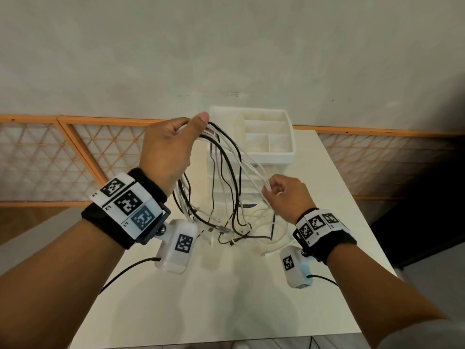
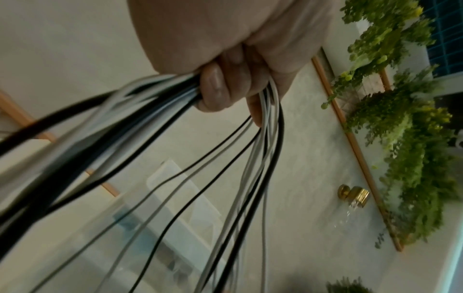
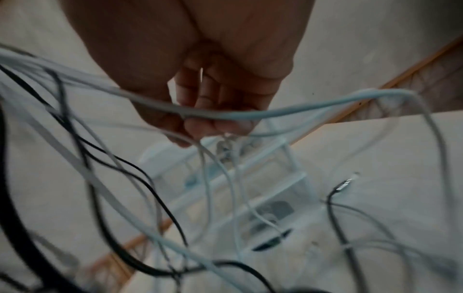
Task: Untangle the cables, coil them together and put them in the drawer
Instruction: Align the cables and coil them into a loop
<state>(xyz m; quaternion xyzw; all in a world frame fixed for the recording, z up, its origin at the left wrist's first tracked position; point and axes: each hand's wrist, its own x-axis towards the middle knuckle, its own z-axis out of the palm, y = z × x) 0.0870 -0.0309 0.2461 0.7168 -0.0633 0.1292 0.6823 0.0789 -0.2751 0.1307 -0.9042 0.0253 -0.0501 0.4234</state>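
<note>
A bundle of black and white cables (image 1: 227, 170) hangs in loops from my raised left hand (image 1: 173, 147), whose fingers are curled round it (image 2: 220, 89). The loops drape in front of a white drawer unit (image 1: 254, 177) on the table (image 1: 226, 285). Lower and to the right, my right hand (image 1: 281, 195) pinches a few white cable strands (image 1: 251, 170) (image 3: 225, 117) running up to the left hand. Loose cable ends and plugs (image 1: 221, 229) trail on the table below. In the right wrist view, a black cable's metal plug (image 3: 344, 184) hangs free.
The drawer unit carries an open white tray with dividers (image 1: 269, 139) on top. An orange-framed lattice rail (image 1: 75, 152) runs behind the table along a pale wall. Green plants (image 2: 406, 138) and a brass knob (image 2: 353, 195) show in the left wrist view.
</note>
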